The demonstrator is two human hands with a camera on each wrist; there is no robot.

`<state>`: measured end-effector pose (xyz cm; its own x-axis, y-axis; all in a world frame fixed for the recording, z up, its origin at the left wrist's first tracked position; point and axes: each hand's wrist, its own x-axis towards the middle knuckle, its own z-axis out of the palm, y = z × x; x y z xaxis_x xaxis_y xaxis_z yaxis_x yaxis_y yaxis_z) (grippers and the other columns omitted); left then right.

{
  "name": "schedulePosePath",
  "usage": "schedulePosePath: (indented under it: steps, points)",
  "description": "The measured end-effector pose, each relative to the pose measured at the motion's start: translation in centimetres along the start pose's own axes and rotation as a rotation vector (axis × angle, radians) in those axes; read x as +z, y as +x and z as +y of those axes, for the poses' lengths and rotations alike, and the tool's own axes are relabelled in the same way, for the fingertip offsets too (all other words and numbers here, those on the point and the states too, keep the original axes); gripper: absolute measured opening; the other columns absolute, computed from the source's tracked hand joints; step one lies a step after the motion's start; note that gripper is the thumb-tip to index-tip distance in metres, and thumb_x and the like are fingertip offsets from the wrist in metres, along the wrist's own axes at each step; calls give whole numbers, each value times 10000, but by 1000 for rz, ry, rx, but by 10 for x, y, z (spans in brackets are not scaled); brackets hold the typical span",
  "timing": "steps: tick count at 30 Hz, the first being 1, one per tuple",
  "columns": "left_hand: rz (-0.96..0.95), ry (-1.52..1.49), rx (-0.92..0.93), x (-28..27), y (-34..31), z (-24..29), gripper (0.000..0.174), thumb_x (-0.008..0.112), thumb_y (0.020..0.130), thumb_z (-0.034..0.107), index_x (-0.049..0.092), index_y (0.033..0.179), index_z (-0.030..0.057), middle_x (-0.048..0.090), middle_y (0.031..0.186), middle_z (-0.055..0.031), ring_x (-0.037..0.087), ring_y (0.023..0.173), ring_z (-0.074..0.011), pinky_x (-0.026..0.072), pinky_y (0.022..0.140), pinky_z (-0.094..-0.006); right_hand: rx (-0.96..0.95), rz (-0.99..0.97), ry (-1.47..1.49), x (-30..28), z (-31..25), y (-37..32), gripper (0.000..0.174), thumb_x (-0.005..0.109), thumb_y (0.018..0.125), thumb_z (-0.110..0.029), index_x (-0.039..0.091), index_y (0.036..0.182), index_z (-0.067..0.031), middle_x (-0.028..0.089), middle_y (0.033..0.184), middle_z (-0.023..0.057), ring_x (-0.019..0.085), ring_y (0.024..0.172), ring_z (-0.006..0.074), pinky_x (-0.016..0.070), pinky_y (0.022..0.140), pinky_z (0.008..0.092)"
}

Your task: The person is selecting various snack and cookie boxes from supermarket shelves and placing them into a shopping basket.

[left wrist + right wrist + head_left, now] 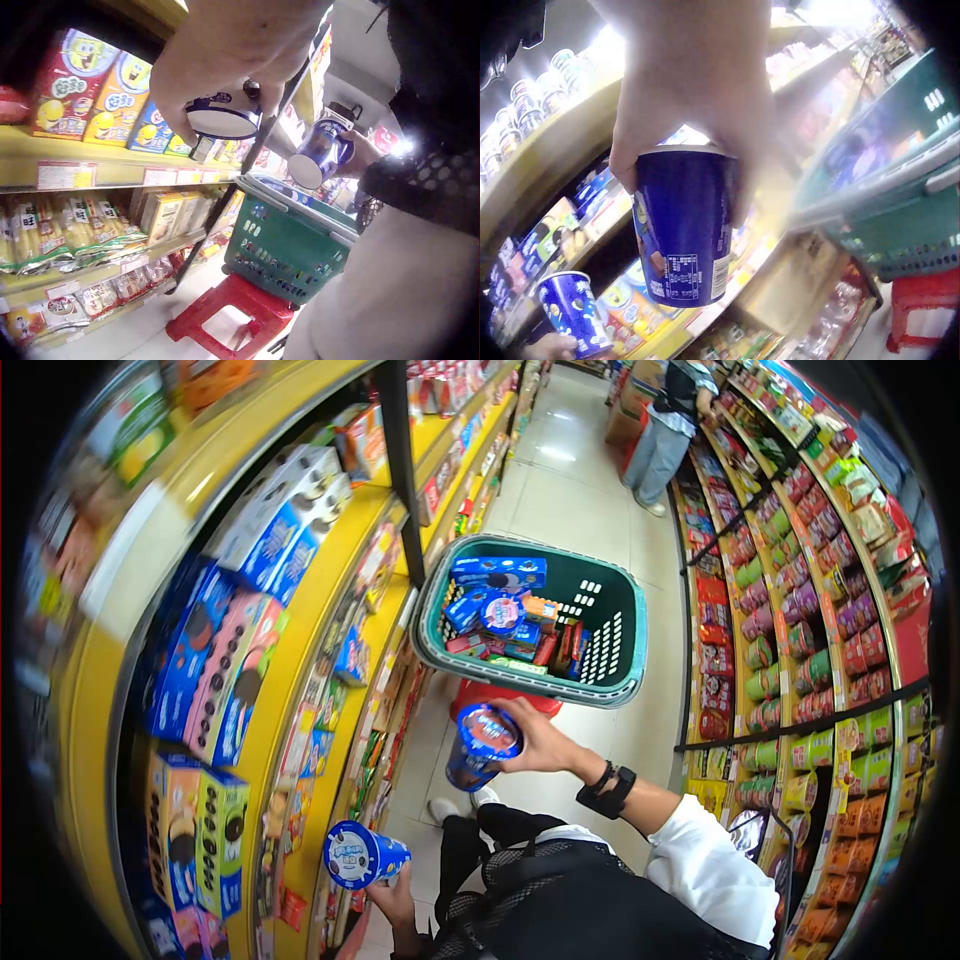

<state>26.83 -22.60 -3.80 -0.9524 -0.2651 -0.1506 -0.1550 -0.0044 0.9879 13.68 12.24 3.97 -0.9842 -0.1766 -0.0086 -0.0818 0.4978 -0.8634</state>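
Note:
In the head view my left hand (393,900) grips a blue snack cup (365,855) with a white-and-blue lid, low beside the left shelf. My right hand (540,740) holds a second blue cup (487,732), its lid printed in red and blue, just in front of the green basket (628,610). Fingers and thumb curl around this cup's upper part in the right wrist view, where a printed table and a barcode show on its side (682,217). The basket contains blue and red snack packs and another blue cup (502,614).
A red stool (262,304) stands under the basket. Yellow shelves (270,730) with boxed biscuits run along the left, and shelves of packaged snacks (800,630) line the right. Farther up the tiled aisle stands a person in jeans (658,455) near cardboard boxes.

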Motion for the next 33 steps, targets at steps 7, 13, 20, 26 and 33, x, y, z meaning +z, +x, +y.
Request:
schedulePosePath:
  steps: [7,13,20,26,33]
  points:
    - [-226,-13,-7,80,80,11,506,662,719,-51,455,1181,-46,548,1110,-120,554,1004,-201,422,921,-341,295,339,11,-80,50,-14,1039,812,533,-341,297,1335,72,470,1173,229,476,1123,324,378,973,362]
    - [-420,83,-95,116,122,19,521,693,718,-52,424,1163,-32,524,1123,-124,543,1013,-190,433,915,-331,451,607,-37,-147,99,-26,893,763,548,-349,416,1266,54,468,1133,214,495,1051,315,402,939,358]
    - [-291,104,-100,180,136,16,509,712,694,-42,475,1145,-45,555,1095,-113,556,980,-183,426,904,-325,577,482,-94,-213,140,16,862,735,586,-315,376,1283,44,441,1218,205,470,1136,292,373,979,349]
    - [-308,123,-131,213,133,3,485,659,748,-59,415,1166,-26,540,1102,-102,555,980,-166,450,864,-295,404,349,-192,-187,183,48,956,758,544,-299,307,1300,75,424,1143,230,501,1051,364,434,928,388]
    - [-256,148,-204,235,135,12,561,709,705,-43,412,1180,-51,532,1123,-133,558,997,-200,439,903,-329,331,100,-248,-125,212,73,972,762,539,-330,306,1304,57,395,1180,231,479,1084,399,452,905,411]
